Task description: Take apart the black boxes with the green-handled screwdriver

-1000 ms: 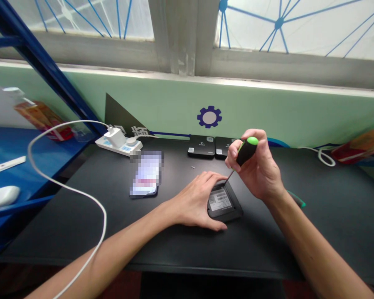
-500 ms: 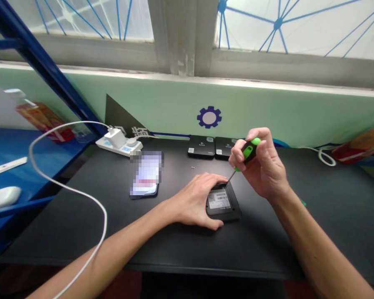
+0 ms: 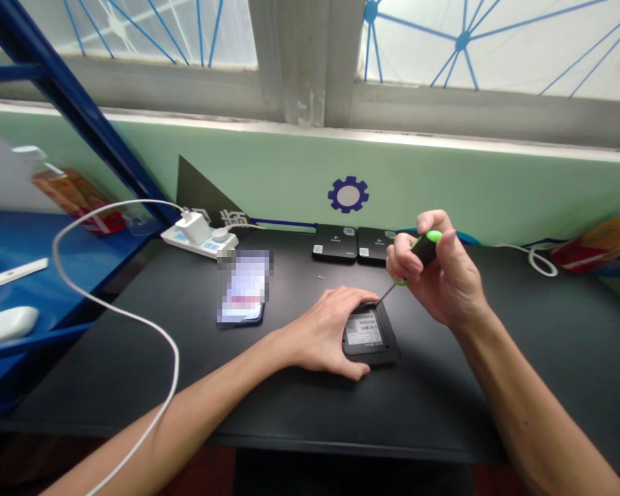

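Note:
A small black box (image 3: 387,342) with a white printed label lies flat on the black desk (image 3: 269,406). My left hand (image 3: 331,333) grips it from the left, thumb along the near edge and fingers along the far edge. In my right hand (image 3: 439,275) is a screwdriver (image 3: 426,246) with a green and black handle, held at a slant. Its thin shaft runs down to the box's far edge, beside my left fingertips; whether the tip sits in a screw is too small to tell. A few tiny screws (image 3: 320,277) lie on the desk behind the box.
Two similar black boxes (image 3: 335,243) stand by the wall. A phone (image 3: 245,289) with a blurred screen lies at left, near a white power strip (image 3: 199,238) with a charger. Its white cable (image 3: 168,337) loops across my left forearm. Drink bottles (image 3: 77,196) stand at the sides.
My right hand has shifted slightly right, and the screwdriver handle has turned and leans further right. My left hand and the box stay in place.

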The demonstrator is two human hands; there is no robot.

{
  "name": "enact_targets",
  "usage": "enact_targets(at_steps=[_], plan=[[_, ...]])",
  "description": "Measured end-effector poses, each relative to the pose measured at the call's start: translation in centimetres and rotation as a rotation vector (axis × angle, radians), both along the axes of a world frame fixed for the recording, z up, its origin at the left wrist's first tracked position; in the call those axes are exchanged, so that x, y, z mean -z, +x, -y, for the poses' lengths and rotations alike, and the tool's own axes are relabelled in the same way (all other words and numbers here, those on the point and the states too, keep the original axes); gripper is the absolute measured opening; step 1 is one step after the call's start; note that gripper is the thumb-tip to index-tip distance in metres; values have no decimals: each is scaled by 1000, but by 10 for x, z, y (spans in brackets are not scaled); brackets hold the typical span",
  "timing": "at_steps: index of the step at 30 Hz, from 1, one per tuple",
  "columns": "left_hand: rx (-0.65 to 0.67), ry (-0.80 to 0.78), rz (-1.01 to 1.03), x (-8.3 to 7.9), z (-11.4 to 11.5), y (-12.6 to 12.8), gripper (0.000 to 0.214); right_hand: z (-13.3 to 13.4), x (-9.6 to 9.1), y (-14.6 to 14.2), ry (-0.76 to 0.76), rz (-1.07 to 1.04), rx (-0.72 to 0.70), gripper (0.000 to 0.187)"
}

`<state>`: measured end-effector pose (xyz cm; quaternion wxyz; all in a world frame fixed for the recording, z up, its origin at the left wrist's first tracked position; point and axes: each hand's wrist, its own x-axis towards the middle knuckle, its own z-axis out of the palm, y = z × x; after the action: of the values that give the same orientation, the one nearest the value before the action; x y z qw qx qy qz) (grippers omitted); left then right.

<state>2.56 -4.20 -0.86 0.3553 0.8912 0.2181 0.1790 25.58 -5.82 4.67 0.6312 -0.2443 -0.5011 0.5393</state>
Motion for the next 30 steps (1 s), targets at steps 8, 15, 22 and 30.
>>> enact_targets(at_steps=[8,15,22,30], plan=[[10,16,7,2,-1,-1,100,-1,-3,4,-44,4,-17,44],[20,8,5,1,-2,-1,99,1,0,4,-20,0,-30,41],[17,1,-5,2,-2,-1,99,-1,0,3,-18,36,-43,46],[1,5,-29,1,-3,0,106,1,1,3,-2,7,-37,33]])
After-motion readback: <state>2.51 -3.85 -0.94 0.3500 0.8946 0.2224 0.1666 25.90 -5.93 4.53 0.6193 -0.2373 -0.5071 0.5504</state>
